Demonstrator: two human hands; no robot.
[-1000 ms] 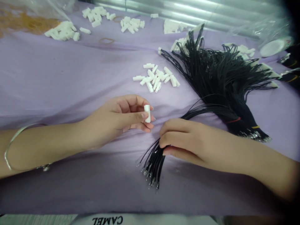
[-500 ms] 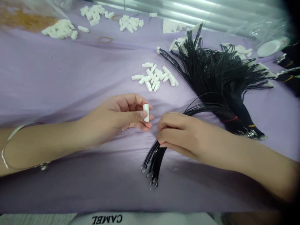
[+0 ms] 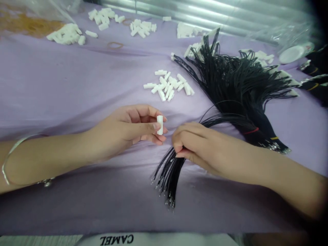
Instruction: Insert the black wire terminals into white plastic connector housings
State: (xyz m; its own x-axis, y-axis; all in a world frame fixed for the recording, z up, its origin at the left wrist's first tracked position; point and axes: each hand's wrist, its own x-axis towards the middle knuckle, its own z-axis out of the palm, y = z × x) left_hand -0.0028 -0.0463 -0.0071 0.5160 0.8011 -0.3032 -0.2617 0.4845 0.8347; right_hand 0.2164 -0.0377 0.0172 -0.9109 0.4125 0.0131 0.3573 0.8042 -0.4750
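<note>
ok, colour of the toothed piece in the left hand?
The toothed piece is white; head view shows it.

White connector housing (image 3: 161, 129), small and oblong, which I hold nearly upright at the centre of the frame between the thumb and fingers of my left hand (image 3: 128, 124); fine teeth (image 3: 158, 119) line the upper part of its left edge. Bundle of thin black wires (image 3: 177, 171), which I grip right of centre in my right hand (image 3: 202, 147): the near ends, tipped with silvery terminals (image 3: 170, 198), fan loosely downward into the lower centre, while the farther lengths curve off toward the right.
</note>
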